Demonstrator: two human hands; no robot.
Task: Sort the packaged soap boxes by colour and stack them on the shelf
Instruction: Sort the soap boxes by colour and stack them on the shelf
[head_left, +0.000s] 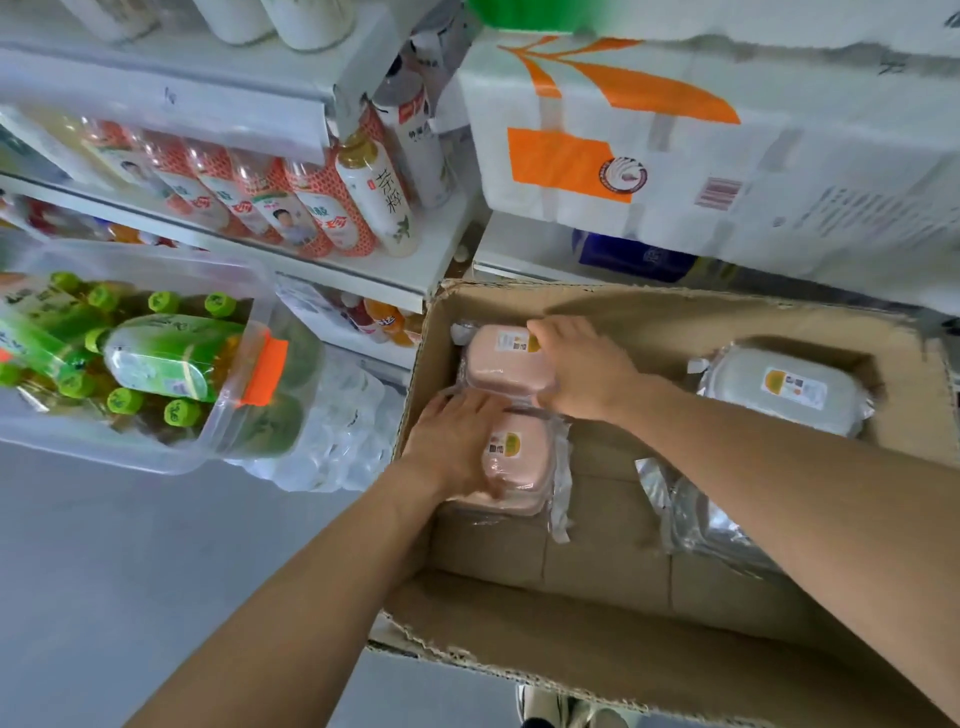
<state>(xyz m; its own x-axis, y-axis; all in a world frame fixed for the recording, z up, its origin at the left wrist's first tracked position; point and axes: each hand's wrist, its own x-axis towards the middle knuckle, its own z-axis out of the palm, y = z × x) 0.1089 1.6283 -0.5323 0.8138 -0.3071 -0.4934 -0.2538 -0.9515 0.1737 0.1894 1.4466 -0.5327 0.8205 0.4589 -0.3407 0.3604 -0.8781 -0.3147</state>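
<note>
Reaching down into an open cardboard box (675, 322), both hands are on pink soap boxes wrapped in clear plastic. The left hand (457, 441) lies on top of the near pink soap box (519, 467), with its fingers curled over the left side of it. The right hand (582, 369) lies on the far pink soap box (498, 358), with its fingers bent over the far edge, near the small yellow sticker. The two pink boxes sit side by side, touching, at the 10 o'clock corner of the cardboard box.

A grey soap box (784, 389) in its own plastic wrap lies at 2 o'clock in the cardboard box, well apart from the pink ones. More shiny plastic wrap (691, 514) shows at 4 o'clock, under the right arm; what is inside it I cannot tell.

Out at 9 o'clock sits a clear plastic tub (218, 441) full of green-capped bottles (156, 358). At 11 o'clock a white shelf (395, 270) holds bottles with red and white labels (332, 208). At 1 o'clock sits a big white pack with orange marks (675, 156).
</note>
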